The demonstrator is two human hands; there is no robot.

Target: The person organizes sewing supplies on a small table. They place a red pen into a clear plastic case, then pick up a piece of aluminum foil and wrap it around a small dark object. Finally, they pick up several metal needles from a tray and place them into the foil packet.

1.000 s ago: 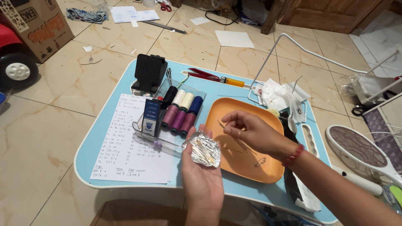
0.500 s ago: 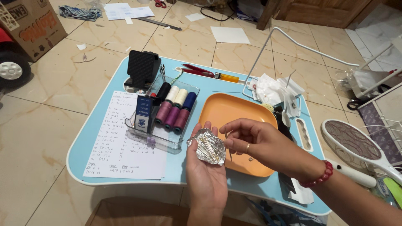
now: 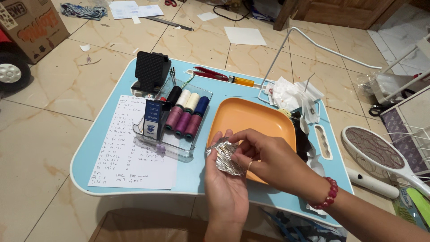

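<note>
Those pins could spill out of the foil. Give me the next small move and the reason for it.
Probably press the foil packet shut the rest of the way. It lies in the left hand's palm, over the orange tray, with the right hand's fingers on its edge, and the near end looks partly open with thin pins showing.

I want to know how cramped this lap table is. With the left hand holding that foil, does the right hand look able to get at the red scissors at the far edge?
Probably yes. The right hand is busy at the foil packet, but the orange tray between it and the red scissors is low and flat, with nothing tall in the way.
</note>
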